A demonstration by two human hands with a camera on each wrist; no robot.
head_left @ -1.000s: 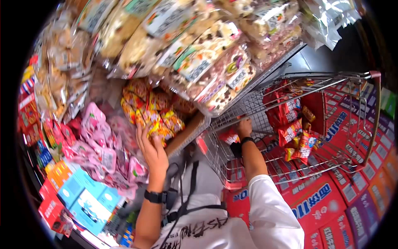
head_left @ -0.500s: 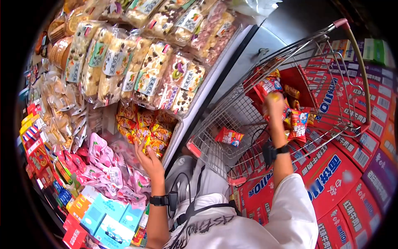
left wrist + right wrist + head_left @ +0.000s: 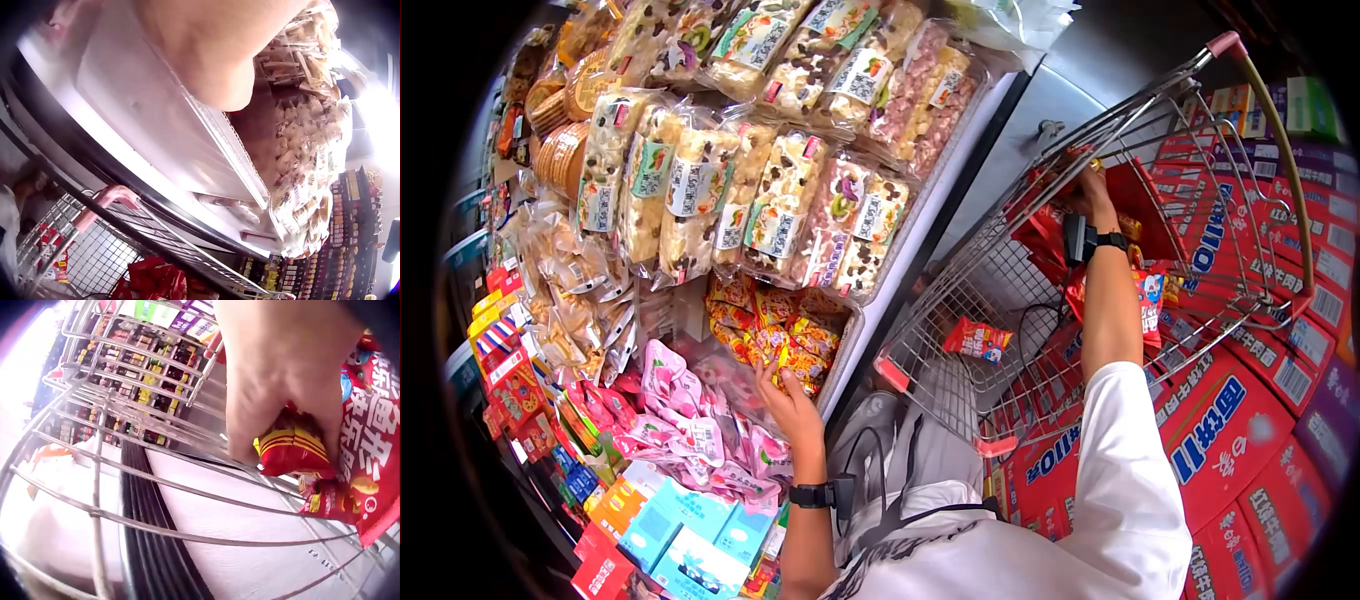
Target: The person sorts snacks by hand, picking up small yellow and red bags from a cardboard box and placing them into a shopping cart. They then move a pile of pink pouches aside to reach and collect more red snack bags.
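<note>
My right hand (image 3: 1097, 195) is inside the far part of the wire shopping cart (image 3: 1275, 130). In the right wrist view its thumb and fingers pinch a small red snack packet with yellow stripes (image 3: 294, 450). A larger red snack bag (image 3: 378, 434) lies right beside those fingers. My left hand (image 3: 792, 408) has loosely extended fingers at the near edge of a bin of small red and yellow packets (image 3: 770, 325). The left wrist view shows only part of that hand (image 3: 212, 62), its fingers hidden. Another red snack bag (image 3: 978, 340) lies alone at the cart's near end.
Bagged nougat-like bars (image 3: 785, 195) fill the shelf above the bin. Pink bags (image 3: 690, 425) and light blue boxes (image 3: 700, 540) lie to the left. Red cartons (image 3: 1230, 420) are stacked beyond the cart. A white shelf edge (image 3: 960, 190) runs between bin and cart.
My right hand has moved from the cart's near end to its far part, leaving the lone red bag behind. The left hand stays by the bin, its fingers a little more bent.
</note>
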